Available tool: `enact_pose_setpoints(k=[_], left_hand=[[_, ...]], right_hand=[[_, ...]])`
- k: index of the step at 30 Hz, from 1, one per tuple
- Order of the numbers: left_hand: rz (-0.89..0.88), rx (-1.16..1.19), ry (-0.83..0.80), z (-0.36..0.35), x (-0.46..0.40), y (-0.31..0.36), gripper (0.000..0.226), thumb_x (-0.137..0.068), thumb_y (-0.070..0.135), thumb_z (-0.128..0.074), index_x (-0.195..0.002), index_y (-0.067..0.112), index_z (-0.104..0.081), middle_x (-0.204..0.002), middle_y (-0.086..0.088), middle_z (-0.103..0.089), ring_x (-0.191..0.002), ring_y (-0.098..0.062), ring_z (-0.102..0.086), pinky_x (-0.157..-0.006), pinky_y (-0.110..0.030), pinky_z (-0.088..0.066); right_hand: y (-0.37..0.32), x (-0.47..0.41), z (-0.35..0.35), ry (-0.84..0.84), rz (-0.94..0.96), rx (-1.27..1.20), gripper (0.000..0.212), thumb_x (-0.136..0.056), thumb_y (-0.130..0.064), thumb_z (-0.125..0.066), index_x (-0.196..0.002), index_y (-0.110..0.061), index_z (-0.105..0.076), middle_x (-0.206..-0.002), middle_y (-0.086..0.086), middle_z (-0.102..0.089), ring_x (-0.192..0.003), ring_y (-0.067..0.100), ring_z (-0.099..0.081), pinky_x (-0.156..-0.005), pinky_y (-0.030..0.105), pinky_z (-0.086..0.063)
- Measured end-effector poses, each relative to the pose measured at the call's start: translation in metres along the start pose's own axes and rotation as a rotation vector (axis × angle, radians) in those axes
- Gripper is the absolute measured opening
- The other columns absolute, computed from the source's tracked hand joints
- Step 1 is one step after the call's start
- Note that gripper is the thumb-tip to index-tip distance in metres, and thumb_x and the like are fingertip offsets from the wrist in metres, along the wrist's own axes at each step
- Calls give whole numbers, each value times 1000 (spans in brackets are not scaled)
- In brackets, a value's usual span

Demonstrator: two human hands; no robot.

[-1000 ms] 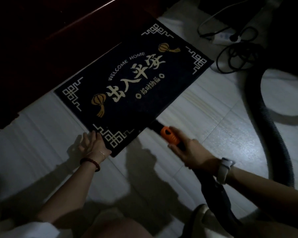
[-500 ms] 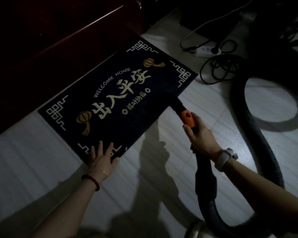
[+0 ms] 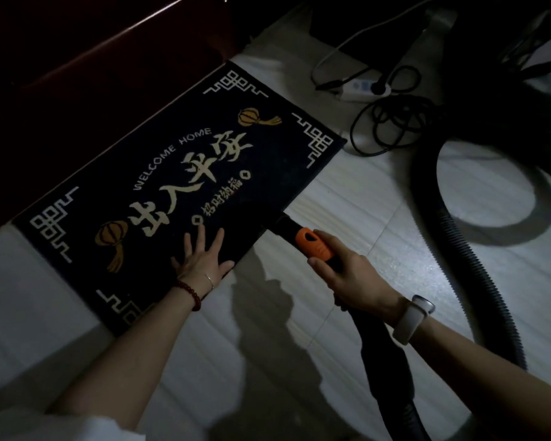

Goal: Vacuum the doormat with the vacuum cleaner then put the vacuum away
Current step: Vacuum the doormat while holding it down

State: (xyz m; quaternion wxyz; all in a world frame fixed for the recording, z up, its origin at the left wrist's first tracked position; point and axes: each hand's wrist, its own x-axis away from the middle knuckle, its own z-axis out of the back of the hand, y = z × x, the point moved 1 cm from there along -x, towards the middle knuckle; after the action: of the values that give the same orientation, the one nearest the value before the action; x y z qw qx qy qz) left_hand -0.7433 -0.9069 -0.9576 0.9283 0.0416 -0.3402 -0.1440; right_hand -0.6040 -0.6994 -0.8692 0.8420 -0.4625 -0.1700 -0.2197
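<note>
The doormat [image 3: 185,186] lies flat on the pale tiled floor [image 3: 379,218], set at a slant, its far long edge against a dark wooden door [image 3: 93,74]. It is dark, with pale corner frets, two orange lanterns, large pale characters and the words WELCOME HOME.

The left hand [image 3: 202,261] is released and spread, palm down, pressing the mat near its close edge. A bead bracelet [image 3: 190,294] and a thin bangle sit at that wrist.

The right hand [image 3: 344,275] is clenched around the vacuum's black wand [image 3: 285,226], just behind an orange collar [image 3: 314,245]. The wand's front end reaches the mat's near edge; its tip is lost in the dark against the pile. A pale watch [image 3: 412,318] is on the right wrist.

Behind the hand the wand joins a thick black handle piece that runs down out of the frame, and a ribbed black hose [image 3: 458,237] loops across the floor on the right. Farther back, a white power strip [image 3: 363,89] lies on the tiles with a tangle of black cord [image 3: 392,125] beside it.
</note>
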Motion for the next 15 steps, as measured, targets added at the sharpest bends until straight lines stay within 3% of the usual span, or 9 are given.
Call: enact_pose_setpoints(k=[3, 6, 10, 13, 15], left_hand=[[38, -1, -10, 1, -6, 3, 73, -92, 44, -47, -145, 38, 2, -154, -1, 20, -141, -33, 15, -110, -63, -12], [48, -15, 12, 1, -7, 4, 74, -90, 44, -50, -145, 38, 0, -155, -1, 17, -140, -34, 10, -110, -62, -16], [72, -21, 9, 4, -9, 7, 77, -88, 42, -54, -145, 35, -2, -154, -4, 14, -139, -36, 5, -108, -62, -21], [95, -12, -11, 8, -11, 10, 83, -87, 40, -57, -145, 36, 2, -153, -6, 13, -137, -37, 3, -107, -61, -25], [112, -17, -37, 12, -14, 15, 90, -86, 37, -60, -143, 38, 9, -152, -7, 15, -137, -38, 2, -106, -60, -28]], right_hand=[[6, -23, 17, 145, -25, -28, 53, -92, -37, -50, -139, -35, -28, -72, -4, -53, -42, 19, -59, -38, 23, -49], [11, -53, 40, 341, -51, -33, 52, -92, -36, -49, -140, -31, -29, -83, 10, -60, -43, 23, -60, -36, 24, -49], [9, -92, 60, 516, -120, -92, 52, -93, -35, -47, -141, -24, -28, -105, 18, -62, -52, 32, -61, -46, 37, -55], [1, -82, 45, 496, -76, -137, 53, -94, -31, -47, -142, -22, -26, -94, 13, -61, -48, 26, -59, -45, 27, -54], [0, -54, 28, 346, -40, -160, 54, -94, -30, -48, -142, -27, -23, -82, 6, -60, -42, 20, -57, -38, 25, -51]])
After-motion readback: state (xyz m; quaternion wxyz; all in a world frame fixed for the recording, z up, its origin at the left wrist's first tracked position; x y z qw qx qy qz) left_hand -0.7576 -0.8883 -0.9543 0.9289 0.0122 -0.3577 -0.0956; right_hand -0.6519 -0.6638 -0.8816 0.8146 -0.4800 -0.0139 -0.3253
